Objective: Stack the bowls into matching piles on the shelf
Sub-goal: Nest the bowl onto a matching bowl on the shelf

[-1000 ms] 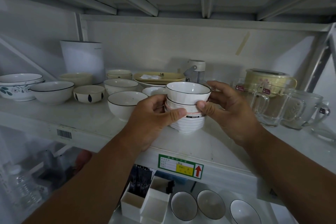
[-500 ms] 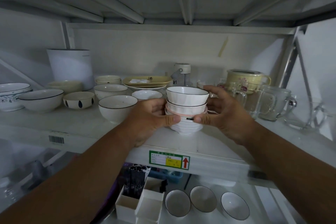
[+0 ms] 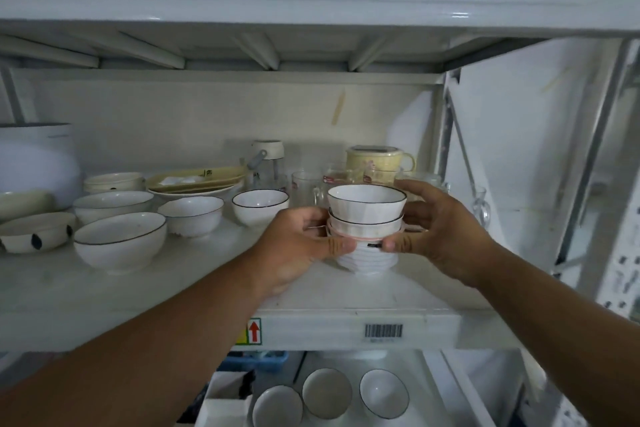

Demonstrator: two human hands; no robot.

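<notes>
stack of 3 bowls on shelf | left hand + right hand gripping its sides, fingers curled | 5 loose black-rimmed bowls left

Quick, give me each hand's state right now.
Left hand: grips the stack of bowls from its left side.
Right hand: grips the same stack from its right side.
</notes>
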